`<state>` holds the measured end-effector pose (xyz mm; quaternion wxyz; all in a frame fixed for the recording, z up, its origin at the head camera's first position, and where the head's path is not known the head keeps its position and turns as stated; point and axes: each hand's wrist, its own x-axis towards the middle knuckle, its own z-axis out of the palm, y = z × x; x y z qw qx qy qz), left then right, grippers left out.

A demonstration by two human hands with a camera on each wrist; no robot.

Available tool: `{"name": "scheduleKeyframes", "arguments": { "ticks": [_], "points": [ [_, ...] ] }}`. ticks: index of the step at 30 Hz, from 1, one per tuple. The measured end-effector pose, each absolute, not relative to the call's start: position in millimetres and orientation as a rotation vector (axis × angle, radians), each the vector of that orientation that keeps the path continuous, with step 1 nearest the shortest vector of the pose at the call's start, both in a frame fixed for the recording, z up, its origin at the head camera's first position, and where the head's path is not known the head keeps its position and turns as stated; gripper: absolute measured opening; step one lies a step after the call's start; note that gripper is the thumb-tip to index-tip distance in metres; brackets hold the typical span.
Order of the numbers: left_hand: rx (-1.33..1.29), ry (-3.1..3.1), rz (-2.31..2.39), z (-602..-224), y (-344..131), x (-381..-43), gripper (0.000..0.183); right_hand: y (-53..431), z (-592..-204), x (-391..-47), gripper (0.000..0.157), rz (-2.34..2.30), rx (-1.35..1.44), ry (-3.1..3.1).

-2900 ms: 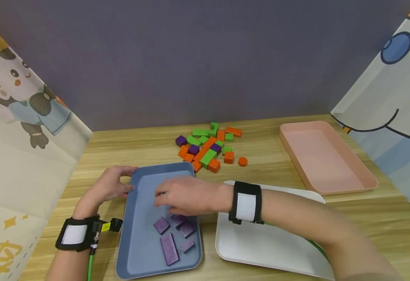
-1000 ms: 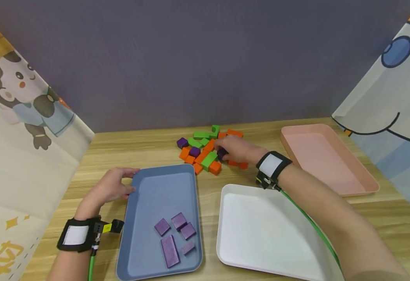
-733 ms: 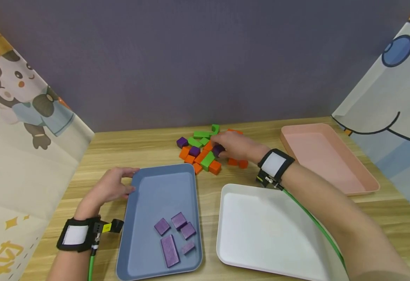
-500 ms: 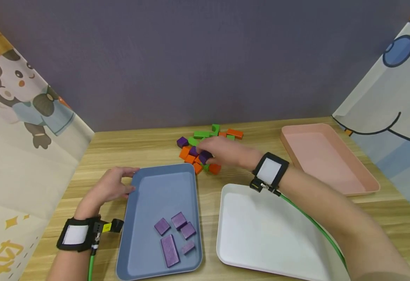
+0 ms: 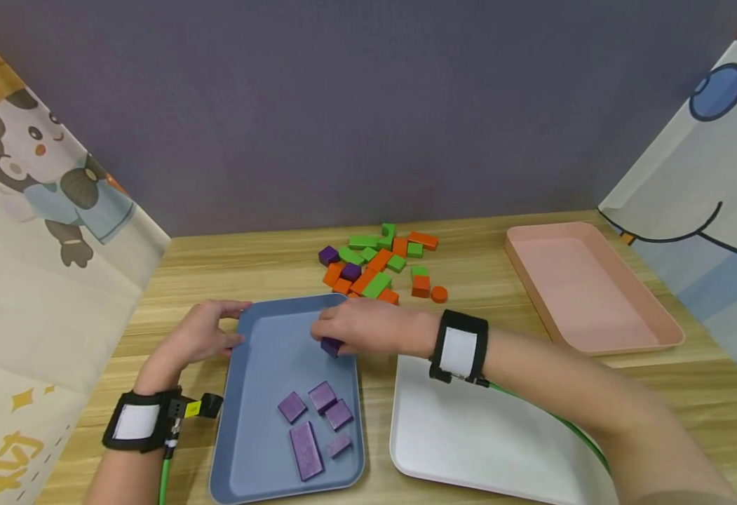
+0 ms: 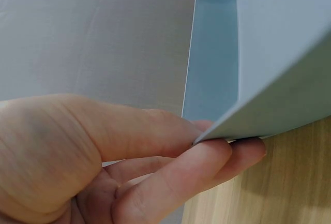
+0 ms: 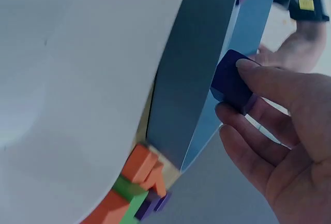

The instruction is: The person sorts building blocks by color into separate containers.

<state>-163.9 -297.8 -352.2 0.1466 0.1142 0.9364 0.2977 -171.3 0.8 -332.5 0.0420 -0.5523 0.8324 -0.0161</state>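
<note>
My right hand [image 5: 374,326] pinches a dark purple block [image 5: 332,346] between thumb and fingers, over the right side of the blue tray [image 5: 261,365]. In the right wrist view, the purple block [image 7: 232,81] is held at the fingertips above the tray's rim. My left hand [image 5: 200,333] grips the tray's far left corner; in the left wrist view, the fingers [image 6: 176,182] meet at the rim. Lying in the tray's near half are a long purple block [image 5: 306,451], a small one [image 5: 339,445] and several purple cubes [image 5: 292,407].
Behind the tray lies a loose pile of orange, green and purple blocks [image 5: 377,284]. An orange disc [image 5: 440,294] sits at its right. A white tray [image 5: 469,435] stands under my right forearm, and a pink tray [image 5: 595,287] is at the back right.
My right hand has picked a purple block from the right of the pile and carried it left and nearer, over the blue tray. My left hand has stayed at the corner.
</note>
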Motion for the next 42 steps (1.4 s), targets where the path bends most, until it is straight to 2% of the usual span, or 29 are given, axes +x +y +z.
{"name": "scheduleKeyframes", "arguments": {
  "ticks": [19, 33, 42],
  "points": [
    [0.318, 2.691, 0.853, -352.0, -297.8, -163.9, 0.059, -9.2, -349.4, -154.3, 0.027, 0.082, -1.729, 2.474],
    [0.324, 2.686, 0.860, -352.7, -298.1, -164.0, 0.059, -11.5, -355.6, -150.1, 0.021, 0.014, -1.626, 2.480],
    [0.319, 2.685, 0.865, -352.6, -297.7, -163.7, 0.059, -3.1, -344.8, -151.8, 0.027, -0.058, -1.625, 2.481]
  ]
}}
